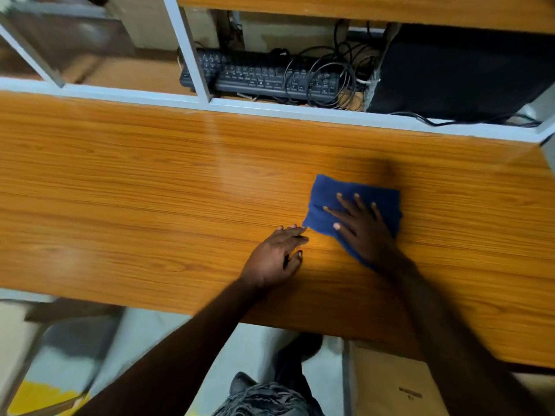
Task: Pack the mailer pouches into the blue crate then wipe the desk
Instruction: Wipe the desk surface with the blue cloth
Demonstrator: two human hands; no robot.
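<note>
A folded blue cloth (336, 192) lies flat on the wooden desk (150, 190), right of its middle. My right hand (365, 226) presses down on the cloth with its fingers spread, palm covering the cloth's near part. My left hand (274, 258) rests flat on the bare desk just left of the cloth, fingertips almost touching the cloth's near left corner, holding nothing. No mailer pouches and no blue crate are in view.
Behind a grey partition frame (192, 55) at the desk's far edge lie a black keyboard (258, 76), tangled cables (333, 73) and a black box (462, 73). A cardboard box (390, 385) stands under the desk's near right edge, and a shoe (297, 352) shows on the floor.
</note>
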